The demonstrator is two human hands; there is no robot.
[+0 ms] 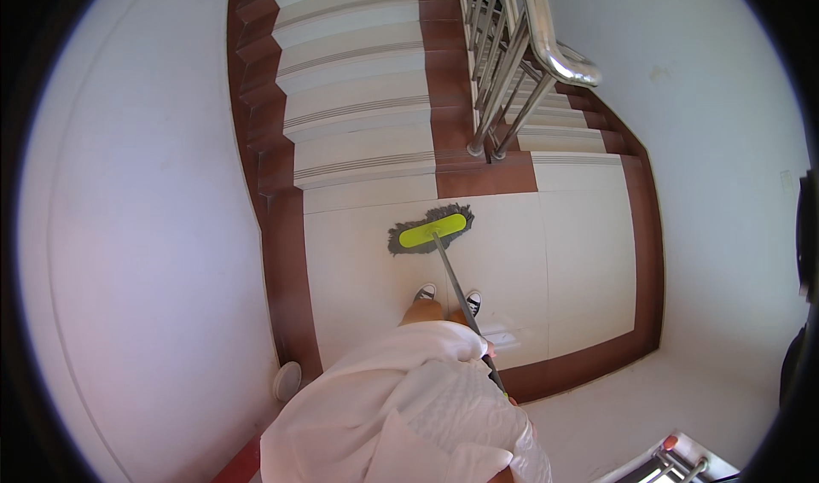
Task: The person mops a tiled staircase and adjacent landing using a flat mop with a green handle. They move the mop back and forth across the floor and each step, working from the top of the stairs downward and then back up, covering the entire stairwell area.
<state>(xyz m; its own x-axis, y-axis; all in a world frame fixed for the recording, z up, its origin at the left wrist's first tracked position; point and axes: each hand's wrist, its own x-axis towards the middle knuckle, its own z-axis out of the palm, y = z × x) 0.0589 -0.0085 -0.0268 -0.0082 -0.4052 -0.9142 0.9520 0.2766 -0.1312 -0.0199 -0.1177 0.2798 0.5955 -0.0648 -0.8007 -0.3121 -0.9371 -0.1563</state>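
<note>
A flat mop with a lime-green head plate (432, 230) and a grey string pad (416, 248) lies on the landing floor. Its grey handle (453, 272) slants back towards my body, passing between my sneakers. My left hand (491, 349), mostly covered by a white sleeve, is closed around the handle. Further up the pole, near its end, my right hand (514, 402) grips it; only a small part of that hand shows beside my white clothing (409, 393).
Light steps with brown borders (358, 105) rise ahead on the left. A metal handrail (556, 67) divides them from a second flight (556, 138) at the right. White walls (141, 195) flank the landing. A round white object (287, 381) sits by the left wall.
</note>
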